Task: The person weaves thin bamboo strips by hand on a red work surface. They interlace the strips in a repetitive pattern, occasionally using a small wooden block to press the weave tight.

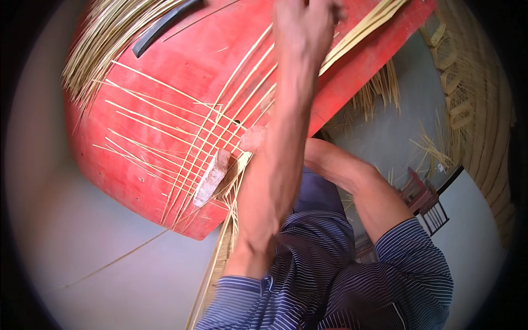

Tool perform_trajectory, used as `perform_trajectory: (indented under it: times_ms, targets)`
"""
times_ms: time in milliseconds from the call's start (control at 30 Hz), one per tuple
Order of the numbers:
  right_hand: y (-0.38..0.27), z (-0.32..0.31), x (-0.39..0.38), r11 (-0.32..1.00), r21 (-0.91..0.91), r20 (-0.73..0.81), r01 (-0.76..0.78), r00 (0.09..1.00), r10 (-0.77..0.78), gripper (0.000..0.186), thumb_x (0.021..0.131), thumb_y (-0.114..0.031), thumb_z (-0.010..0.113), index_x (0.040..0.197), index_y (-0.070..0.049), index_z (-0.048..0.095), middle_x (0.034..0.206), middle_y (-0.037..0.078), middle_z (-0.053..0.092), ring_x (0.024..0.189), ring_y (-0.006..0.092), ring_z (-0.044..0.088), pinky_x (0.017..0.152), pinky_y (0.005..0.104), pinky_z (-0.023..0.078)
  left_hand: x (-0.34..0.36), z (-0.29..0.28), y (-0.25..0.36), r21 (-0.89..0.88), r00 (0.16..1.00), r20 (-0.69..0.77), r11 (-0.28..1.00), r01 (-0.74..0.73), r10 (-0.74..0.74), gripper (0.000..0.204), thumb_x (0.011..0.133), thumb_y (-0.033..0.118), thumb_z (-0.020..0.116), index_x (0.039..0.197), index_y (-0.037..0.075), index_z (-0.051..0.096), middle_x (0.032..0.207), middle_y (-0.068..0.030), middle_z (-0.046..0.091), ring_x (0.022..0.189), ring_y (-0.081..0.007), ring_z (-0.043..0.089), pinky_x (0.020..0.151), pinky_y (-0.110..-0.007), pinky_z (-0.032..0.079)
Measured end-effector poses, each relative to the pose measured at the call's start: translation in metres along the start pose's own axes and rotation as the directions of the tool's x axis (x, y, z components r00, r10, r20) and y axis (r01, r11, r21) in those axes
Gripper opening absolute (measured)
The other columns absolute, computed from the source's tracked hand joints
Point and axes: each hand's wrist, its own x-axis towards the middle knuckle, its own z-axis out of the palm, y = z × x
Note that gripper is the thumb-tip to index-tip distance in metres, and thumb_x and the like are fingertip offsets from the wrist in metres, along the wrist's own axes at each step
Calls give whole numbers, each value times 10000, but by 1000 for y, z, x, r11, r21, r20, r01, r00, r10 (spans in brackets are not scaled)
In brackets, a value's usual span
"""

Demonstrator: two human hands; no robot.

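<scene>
A flat open weave of thin pale bamboo strips lies on a red board, its loose ends fanning left and up. A whitish-pink brick-like block rests tilted on its near edge. My left arm reaches far across the board, and my left hand is at the top edge, smeared by motion, near long strips; its fingers are partly out of frame. My right forearm passes behind the left one. Only a small part of my right hand shows, resting on the weave's right edge; its fingers are mostly hidden.
A thick bundle of thin strips lies at upper left beside a dark curved bar. Wider strips lie at upper right. Strip scraps, a small brown chair and woven work are on the right.
</scene>
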Motion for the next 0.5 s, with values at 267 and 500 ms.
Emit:
perform_trajectory:
  times_ms: [267,500]
  targets:
    - [-30,-63,-67,950,85,-587,-300,755,291,111,786,-136,662,733,-46,624,748,85,643,682,242,631,584,413,498,41,-72,-171,618,453,770,349,-705,-449,168,803,128,542,785,71,698,770,-156,685,700,-385,636,594,-434,511]
    - [35,-115,-129,-51,913,-11,-404,-150,989,487,848,-449,729,725,5,605,648,89,643,548,140,618,507,300,538,-68,-132,-178,738,505,573,675,23,-645,147,864,60,614,987,17,682,799,-75,694,748,-122,656,692,-300,525]
